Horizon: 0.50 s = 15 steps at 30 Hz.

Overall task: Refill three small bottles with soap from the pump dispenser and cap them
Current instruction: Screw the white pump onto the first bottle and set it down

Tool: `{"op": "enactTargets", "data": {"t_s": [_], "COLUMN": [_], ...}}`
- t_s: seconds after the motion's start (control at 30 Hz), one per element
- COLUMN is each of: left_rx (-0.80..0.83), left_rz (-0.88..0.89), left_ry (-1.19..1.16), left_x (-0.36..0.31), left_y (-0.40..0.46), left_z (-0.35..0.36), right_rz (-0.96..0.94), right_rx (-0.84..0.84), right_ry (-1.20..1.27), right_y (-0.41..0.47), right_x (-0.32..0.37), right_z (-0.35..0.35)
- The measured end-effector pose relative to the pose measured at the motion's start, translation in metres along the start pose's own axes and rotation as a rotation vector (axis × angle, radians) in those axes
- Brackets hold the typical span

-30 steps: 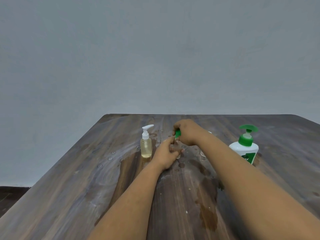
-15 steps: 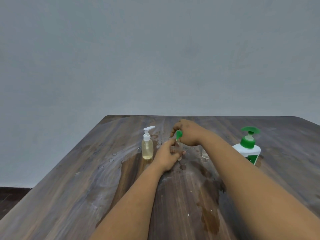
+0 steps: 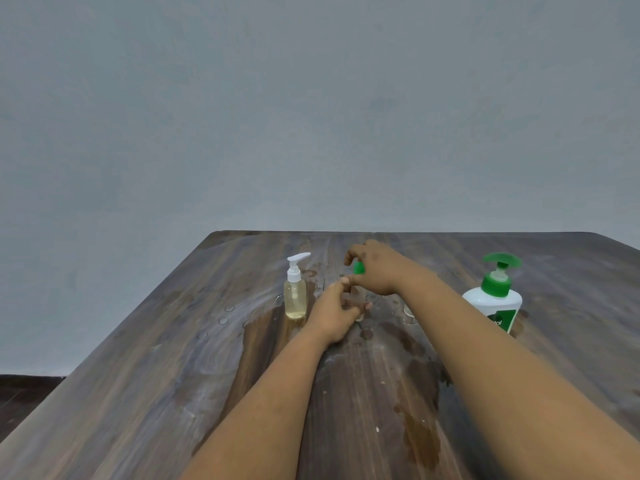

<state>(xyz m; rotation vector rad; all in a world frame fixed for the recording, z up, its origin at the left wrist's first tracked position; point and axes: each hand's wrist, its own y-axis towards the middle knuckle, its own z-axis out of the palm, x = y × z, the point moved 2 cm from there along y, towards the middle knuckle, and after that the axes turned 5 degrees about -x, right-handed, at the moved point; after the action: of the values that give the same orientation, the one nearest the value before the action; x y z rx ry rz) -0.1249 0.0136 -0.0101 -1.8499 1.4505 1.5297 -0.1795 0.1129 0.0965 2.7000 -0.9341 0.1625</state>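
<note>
My left hand (image 3: 335, 311) grips a small clear bottle (image 3: 356, 295) that stands on the wooden table (image 3: 145, 382); my fingers hide most of it. Above it my right hand (image 3: 375, 268) pinches a green cap (image 3: 358, 268) at the bottle's top. To the left stands a small clear pump bottle (image 3: 295, 295) with a white pump and yellowish soap inside. Another small clear bottle (image 3: 410, 310) peeks out behind my right forearm, mostly hidden. The white pump dispenser (image 3: 494, 299) with a green pump head stands at the right.
Dark wet stains (image 3: 420, 403) and scattered droplets (image 3: 223, 320) cover the table's middle. The table's left edge drops to a dark floor (image 3: 24, 393). A plain grey wall stands behind the far edge.
My right hand has kept its pinch on the green cap and shifted slightly over the bottle. My left hand has stayed around the bottle. The view has drifted a little.
</note>
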Motion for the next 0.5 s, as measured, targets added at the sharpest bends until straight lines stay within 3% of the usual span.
{"op": "enactTargets", "data": {"t_s": [0.07,0.27,0.5], "left_rx": [0.003,0.034,-0.028], "left_rz": [0.018,0.006,0.022], "left_ry": [0.015,0.018,0.071], "left_x": [0.0,-0.001,-0.004], "left_y": [0.0,0.0,-0.006], "left_z": [0.0,0.0,-0.003], "right_rz": [-0.017,0.063,0.273], "right_rx": [-0.059,-0.394,-0.313], "right_ry": [-0.023,0.257,0.254], "right_y": [0.0,-0.013,-0.029], "right_x": [-0.001,-0.011,-0.02], "right_z": [0.0,-0.019,0.028]}}
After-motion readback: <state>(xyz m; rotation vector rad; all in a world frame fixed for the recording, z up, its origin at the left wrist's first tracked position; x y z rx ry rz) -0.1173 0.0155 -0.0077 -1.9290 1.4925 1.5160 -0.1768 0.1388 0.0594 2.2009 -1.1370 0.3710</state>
